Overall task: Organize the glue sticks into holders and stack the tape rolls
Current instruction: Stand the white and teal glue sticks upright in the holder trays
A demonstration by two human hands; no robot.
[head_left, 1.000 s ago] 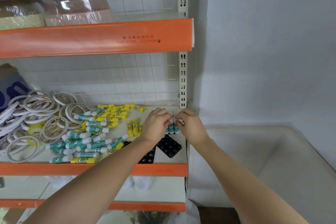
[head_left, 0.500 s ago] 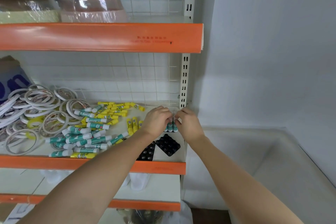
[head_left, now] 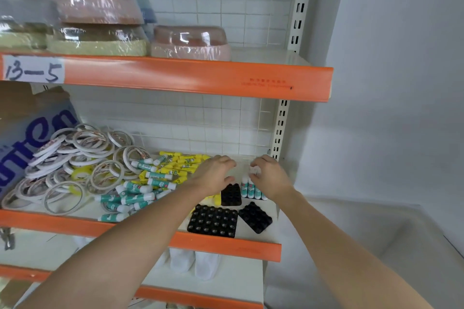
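Slotted cream upright post (head_left: pixel 298 15) carries orange-edged shelves (head_left: pixel 200 78). Left of the post, a white wire grid panel (head_left: pixel 226 2) backs the shelving. Right of the post stands a plain pale wall (head_left: pixel 401 57); below it, possibly a white ledge (head_left: pixel 351 228).

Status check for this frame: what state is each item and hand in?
Standing glue sticks: upright, by the right hand.
Loose glue sticks: lying in a heap.
Tape rolls: unstacked pile.
Black holders: empty, flat on shelf.
Left hand: open, empty.
Right hand: pinching a white cap.
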